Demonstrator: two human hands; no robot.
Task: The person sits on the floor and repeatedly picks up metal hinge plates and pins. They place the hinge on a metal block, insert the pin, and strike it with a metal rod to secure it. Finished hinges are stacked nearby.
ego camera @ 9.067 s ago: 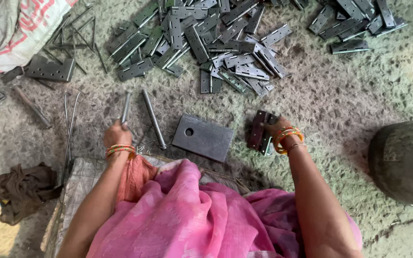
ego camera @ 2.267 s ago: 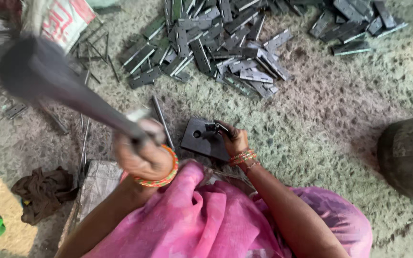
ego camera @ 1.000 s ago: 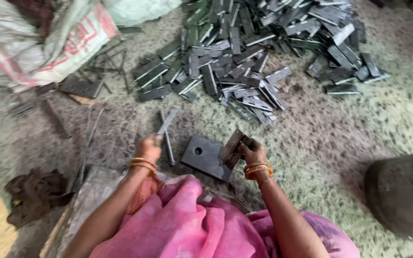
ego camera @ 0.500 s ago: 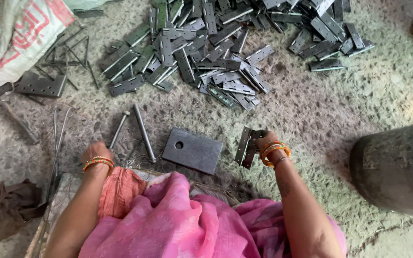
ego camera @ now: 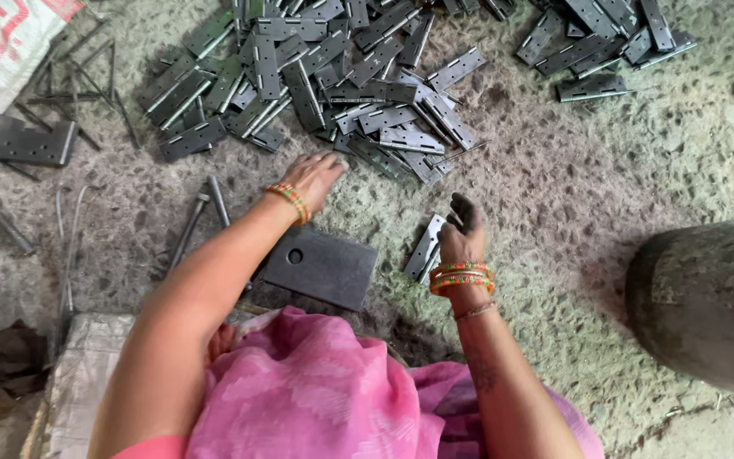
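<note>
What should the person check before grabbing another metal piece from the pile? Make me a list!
1. Left hand free to grab: ok, open and holding nothing, at the near edge of the hinge pile.
2. Right hand free: ok, fingers loose; the single hinge lies on the floor beside it.
3. Steel block bare: ok, nothing lies on it.
4. Block's hole open: ok, it shows dark and uncovered.
5. Hammer within reach: ok, on the floor left of the block.
6. Sharp edges on the hinges: cannot tell.
</note>
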